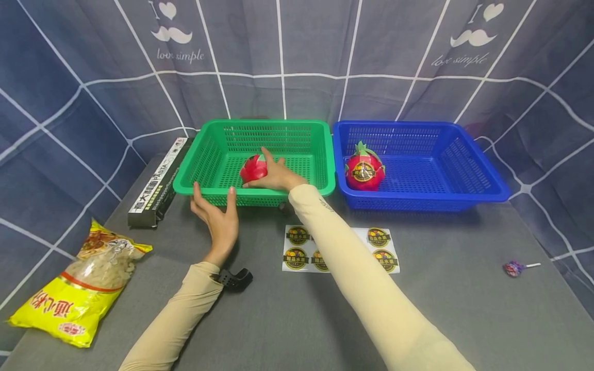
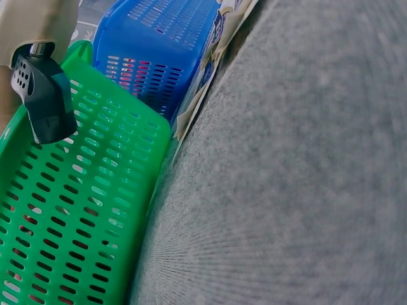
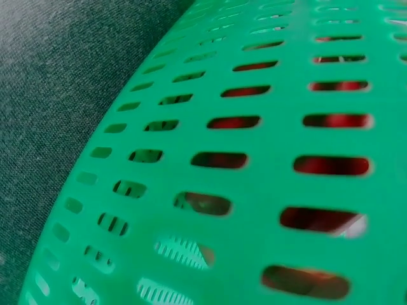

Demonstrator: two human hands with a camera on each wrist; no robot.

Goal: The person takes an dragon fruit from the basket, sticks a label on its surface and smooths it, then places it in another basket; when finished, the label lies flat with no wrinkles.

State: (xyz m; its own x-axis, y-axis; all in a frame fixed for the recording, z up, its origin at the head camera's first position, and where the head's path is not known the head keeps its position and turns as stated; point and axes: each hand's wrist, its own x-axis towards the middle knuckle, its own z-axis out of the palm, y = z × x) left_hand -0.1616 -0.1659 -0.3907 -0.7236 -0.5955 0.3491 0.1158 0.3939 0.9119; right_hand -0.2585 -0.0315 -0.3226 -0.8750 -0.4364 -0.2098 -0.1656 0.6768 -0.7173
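1. And there it was: a red fruit (image 1: 252,169), clasped by the right grip (image 1: 277,175) inside the green basket (image 1: 209,191), toward its near side.
2. Nothing was grasped by the left grip (image 1: 218,219); its fingers were spread at the near rim, though whether that rim was touched could not be told.
3. A fairly light, firm-skinned handful was suggested, with slipping on the glossy rind to be feared and bruising possible if squeezed.
4. The best hold was judged to be round the widest part, thumb and fingers opposed, with any leafy tip spared.
5. Now the count! Two red fruits were seen, the second fruit (image 1: 364,170) being held in the blue basket (image 1: 417,197) at right; two baskets, then.
6. On the tabletop (image 1: 278,319) were counted one sticker sheet (image 1: 297,247), partly hidden by a sleeve (image 1: 352,263), one pasta box (image 1: 160,180), one yellow bag (image 1: 85,286) and one lollipop (image 1: 513,268).
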